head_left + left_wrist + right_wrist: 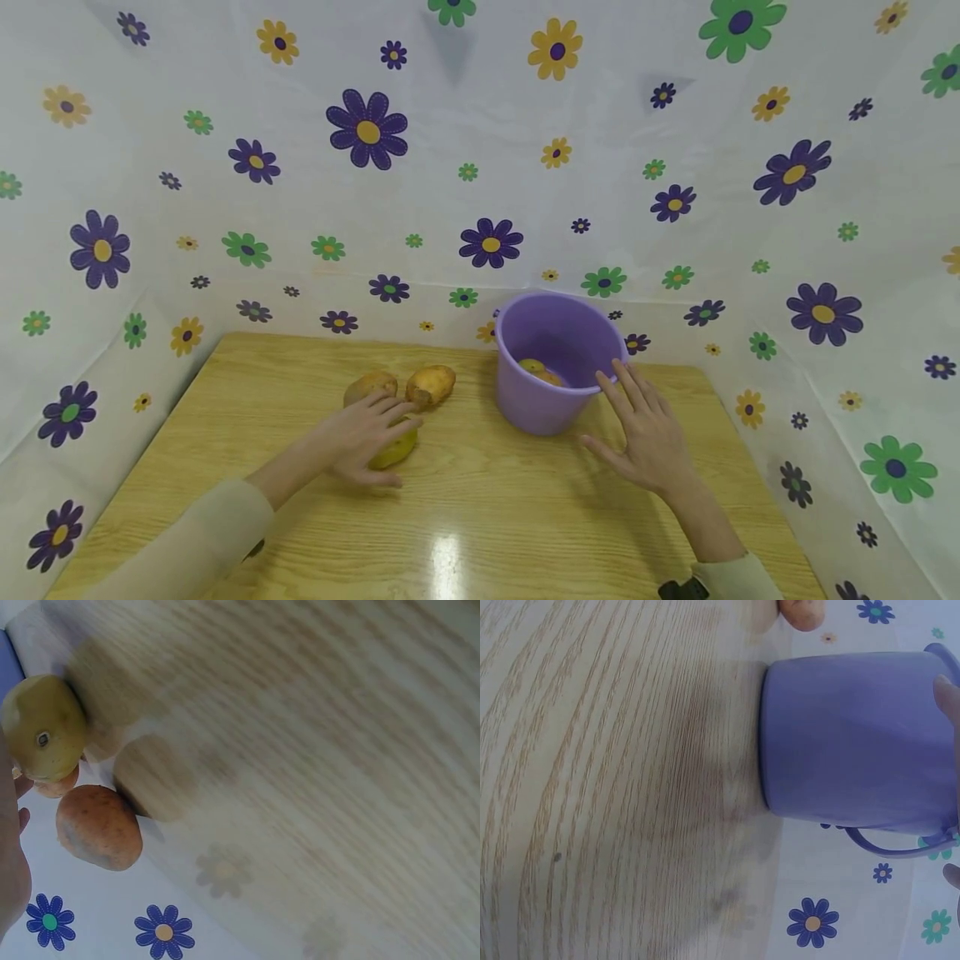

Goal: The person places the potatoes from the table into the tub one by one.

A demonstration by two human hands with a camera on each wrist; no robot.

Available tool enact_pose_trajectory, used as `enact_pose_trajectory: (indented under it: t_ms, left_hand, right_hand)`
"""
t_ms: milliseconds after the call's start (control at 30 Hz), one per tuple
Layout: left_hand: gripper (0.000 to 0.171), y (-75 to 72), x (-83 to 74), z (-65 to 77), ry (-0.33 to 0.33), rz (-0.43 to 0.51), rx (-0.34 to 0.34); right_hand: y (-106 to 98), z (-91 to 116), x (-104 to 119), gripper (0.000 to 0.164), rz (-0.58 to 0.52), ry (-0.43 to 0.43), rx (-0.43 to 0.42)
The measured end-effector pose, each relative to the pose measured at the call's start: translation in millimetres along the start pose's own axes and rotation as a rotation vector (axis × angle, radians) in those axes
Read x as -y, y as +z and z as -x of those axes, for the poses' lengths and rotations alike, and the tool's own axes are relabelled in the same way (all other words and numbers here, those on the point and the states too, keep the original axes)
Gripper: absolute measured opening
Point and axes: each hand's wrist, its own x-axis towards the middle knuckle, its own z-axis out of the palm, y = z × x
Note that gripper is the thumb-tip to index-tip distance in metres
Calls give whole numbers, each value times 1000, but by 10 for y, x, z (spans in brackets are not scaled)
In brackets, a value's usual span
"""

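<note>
My left hand (369, 442) reaches over a yellow-green round fruit (395, 448), its fingers spread and partly hiding it. The left wrist view shows that fruit (45, 729) with a small stem scar facing the camera. Just beyond the hand lie two brown potatoes, one (371, 385) near the fingers and the other (431, 386) to its right. A purple bucket (536, 408) stands upright, with a yellowish fruit (532, 365) and a brown piece (548, 378) inside. My right hand (651, 437) has its fingers extended, fingertips right at the bucket's right rim.
Everything stands on a light wooden table (480, 508). A white flowered sheet (442, 192) rises behind the table and along both sides. The bucket's handle (889, 851) hangs at its side in the right wrist view.
</note>
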Motion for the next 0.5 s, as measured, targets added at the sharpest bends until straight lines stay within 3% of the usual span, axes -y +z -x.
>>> enact_pose_trajectory:
  t_ms: [500]
  left_hand:
    - [82, 152, -4, 117, -28, 13, 11]
  right_hand:
    - [5, -9, 2, 97, -6, 8, 10]
